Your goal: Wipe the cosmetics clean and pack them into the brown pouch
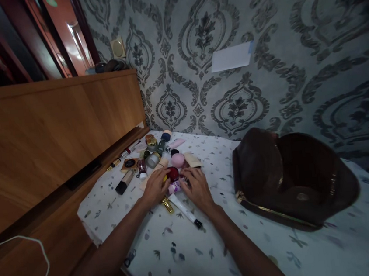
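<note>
Both my hands reach into a cluster of cosmetics on the patterned cloth. My left hand [156, 187] has its fingers stretched beside a dark red round jar [173, 173] and a small yellow item [165, 178]. On the jar's other side, my right hand [196, 187] has spread, bent fingers close to a purple-and-white item [174, 187]. Whether the fingertips press on these things is hard to see. A white tube with a black end [186, 210] and a gold tube [167, 204] lie just below the hands. A pink round sponge [178, 159] sits behind the jar.
A brown open bag [258, 183] stands on the cloth [216, 249] at right. Further cosmetics lie left and behind: a black-capped bottle [125, 182], a compact [129, 163], a glass jar [152, 159]. A wooden panel [58, 129] borders the left; a papered wall [194, 106] rises behind.
</note>
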Demonstrator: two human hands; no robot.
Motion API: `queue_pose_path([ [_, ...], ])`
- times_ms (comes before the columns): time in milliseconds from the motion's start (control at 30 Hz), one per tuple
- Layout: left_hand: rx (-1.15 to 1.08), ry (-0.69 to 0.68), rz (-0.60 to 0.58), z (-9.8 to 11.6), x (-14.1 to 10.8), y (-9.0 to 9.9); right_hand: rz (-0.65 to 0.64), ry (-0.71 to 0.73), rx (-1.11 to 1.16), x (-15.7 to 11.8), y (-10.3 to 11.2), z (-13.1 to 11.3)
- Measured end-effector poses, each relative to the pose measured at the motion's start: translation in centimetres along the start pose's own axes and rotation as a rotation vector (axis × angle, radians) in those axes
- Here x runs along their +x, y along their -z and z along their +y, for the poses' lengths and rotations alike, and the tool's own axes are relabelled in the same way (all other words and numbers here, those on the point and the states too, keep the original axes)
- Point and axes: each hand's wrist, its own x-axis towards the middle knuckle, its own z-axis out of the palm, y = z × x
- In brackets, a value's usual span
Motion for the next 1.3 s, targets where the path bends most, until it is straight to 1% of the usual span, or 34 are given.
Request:
queue_pose_path([
  [100, 0.0, 0.0, 0.004, -0.1, 0.1, 0.1, -0.085, 0.077, 0.011, 0.0, -0.1, -0.1],
  [200, -0.002, -0.001, 0.012, -0.2, 0.2, 0.1, -0.138, 0.131, 0.008, -0.2, -0.4, 0.1],
  [400, 0.011, 0.001, -0.004, 0.5, 0.0, 0.6, -0.15, 0.141, -0.035, -0.6, -1.1, 0.7],
  [500, 0.063, 0.071, -0.01, 0.1, 0.7, 1.9, -0.153, 0.148, -0.044, -0.5, -1.2, 0.7],
  [533, 0.092, 0.116, -0.009, -0.6, 1.3, 2.7, -0.154, 0.152, -0.048, -0.5, -1.1, 0.7],
  [600, 0.156, 0.222, -0.008, -2.7, 3.0, 4.8, -0.156, 0.158, -0.056, -0.4, -0.9, 0.6],
  [700, 0.251, 0.397, -0.052, -7.2, 6.2, 8.0, -0.164, 0.155, -0.066, -0.3, -0.6, 0.5],
  [767, 0.301, 0.522, -0.109, -10.2, 8.1, 9.4, -0.169, 0.153, -0.07, -0.2, -0.5, 0.4],
  [800, 0.314, 0.575, -0.147, -11.4, 8.8, 9.7, -0.168, 0.151, -0.071, -0.2, -0.5, 0.4],
  [867, 0.317, 0.657, -0.221, -13.4, 9.8, 9.7, -0.168, 0.146, -0.071, -0.2, -0.4, 0.4],
  [933, 0.291, 0.702, -0.275, -14.7, 10.3, 9.0, -0.171, 0.143, -0.072, -0.2, -0.4, 0.4],
  [1033, 0.198, 0.72, -0.29, -15.8, 10.9, 7.8, -0.181, 0.142, -0.072, -0.2, -0.3, 0.4],
  [1133, 0.039, 0.715, -0.228, -16.7, 11.7, 7.5, -0.191, 0.128, -0.058, -0.1, -0.1, 0.2],
  [1200, -0.087, 0.722, -0.146, -17.4, 12.3, 8.1, -0.192, 0.124, -0.047, -0.1, -0.1, 0.2],
  [1300, -0.282, 0.744, 0.014, -18.2, 12.9, 9.5, -0.185, 0.133, -0.042, 0.0, -0.1, 0.2],
])
